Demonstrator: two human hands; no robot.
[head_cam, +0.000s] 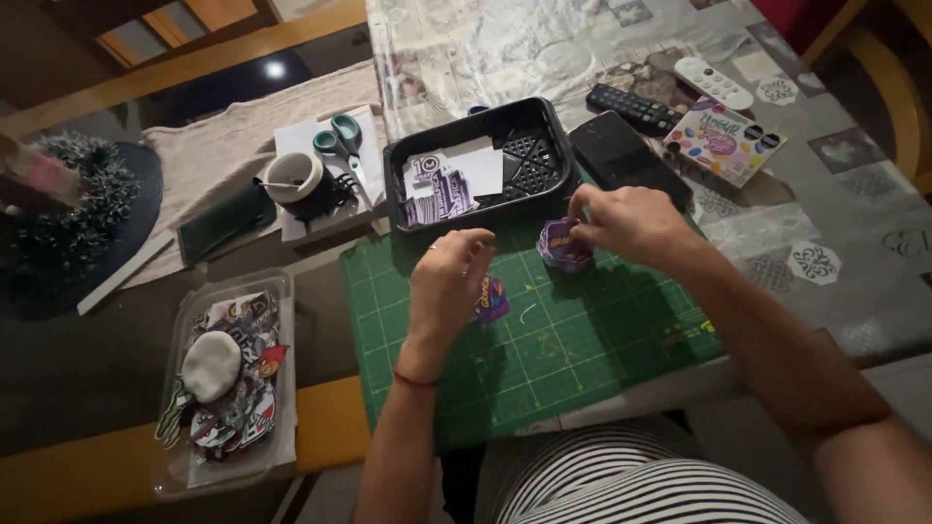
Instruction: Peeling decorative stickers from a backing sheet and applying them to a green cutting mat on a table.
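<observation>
On a table seen from above, from the head of a seated person in a striped top:

- The table (854,243) carries a pale patterned cloth, with a darker stretch to the person's left.
- A green cutting mat (582,359) marked with a grid lies straight in front of the person, and both hands work over it.
- A black plastic tray (398,160) sits just beyond the mat and holds purple and white printed paper cut-outs.
- A clear plastic box (175,388) of printed stickers stands well to the left, with a white disc lying on top of them.
- A dark phone (626,155) lies beside the tray; a black remote, a white remote and a colourful card lie further off.
- The right hand (631,221) has its fingertips pinched together on the rim of a small purple paper cup (561,247), which stands on the far part of the mat, just below the tray.
- The left hand (449,283) rests on the mat with its fingers curled over a small purple printed paper piece (491,299); whether it grips the piece or only presses on it cannot be told.
- Green-handled scissors (342,141) and a small white pot lie on paper to the left of the tray.
- Judging by its looks, the cup is very light, thin and soft, easy to crush or tear, so it is best held gently by the rim or the sides.
</observation>
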